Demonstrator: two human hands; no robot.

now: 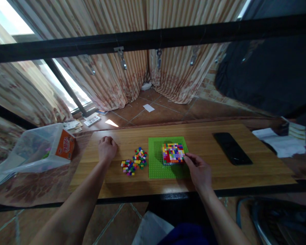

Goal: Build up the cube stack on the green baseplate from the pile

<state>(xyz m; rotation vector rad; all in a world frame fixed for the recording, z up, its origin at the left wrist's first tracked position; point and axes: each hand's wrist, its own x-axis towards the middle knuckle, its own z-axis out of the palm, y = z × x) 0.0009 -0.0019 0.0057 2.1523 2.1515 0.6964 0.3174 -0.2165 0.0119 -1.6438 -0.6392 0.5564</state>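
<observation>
A block of small multicoloured building bricks (173, 153) sits on the green studded baseplate (155, 170). At the block's right edge is my right hand (199, 170), thumb and forefinger closed together against it. Whether a single loose brick is between those fingertips is too small to tell. To the left of the baseplate lies a spread of loose bricks (140, 157) in many colours. My left hand (107, 148) rests on the tabletop farther left, apart from the bricks. Its fingers are curled in, and nothing shows in them.
The wooden table (127, 134) has a black phone (232, 148) at its right. Beyond the left end stands a clear plastic bin (33, 149) with an orange label. A dark metal bar (142, 42) with hanging clips crosses in front of the curtains (112, 78). White papers (279, 143) lie beyond the right side.
</observation>
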